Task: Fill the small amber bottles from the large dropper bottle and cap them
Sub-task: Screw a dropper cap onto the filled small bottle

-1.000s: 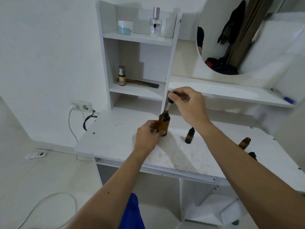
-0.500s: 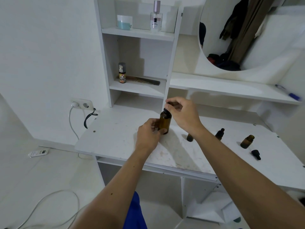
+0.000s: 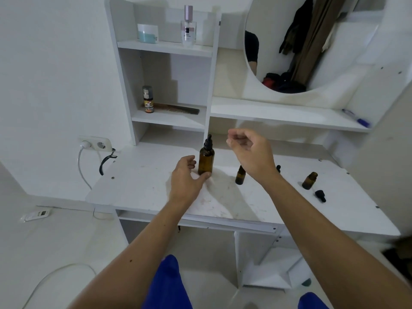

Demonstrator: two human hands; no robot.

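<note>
We see the large dropper bottle [image 3: 206, 160] standing upright on the white tabletop [image 3: 142, 188], its black dropper cap seated on the neck. Our left hand [image 3: 186, 176] rests on the tabletop beside the bottle's base, the thumb touching the lower part of the glass and the fingers loosely curled just to the left of it; it wraps nothing. Our right hand [image 3: 250, 152] hovers in the air to the right of the bottle's cap, apart from it, fingers loosely bent and holding nothing.

Just right of the large bottle, partly behind our right wrist, stands a small amber bottle [image 3: 240, 175]; its top is hidden, so we cannot tell whether it is capped. Behind the wrist a black dropper tip [image 3: 278, 167] shows, the rest hidden. Further right stands another small amber bottle [image 3: 309, 180], uncapped and tilted in the wide-angle view, with a loose black dropper cap [image 3: 320, 195] lying on the tabletop just in front of it.

On the shelves behind we see a perfume bottle [image 3: 188, 25], a pale jar [image 3: 147, 33], a small labelled bottle [image 3: 148, 99] and a comb [image 3: 178, 108]. A blue pen [image 3: 356, 118] lies on the long shelf under the round mirror [image 3: 312, 41].
</note>
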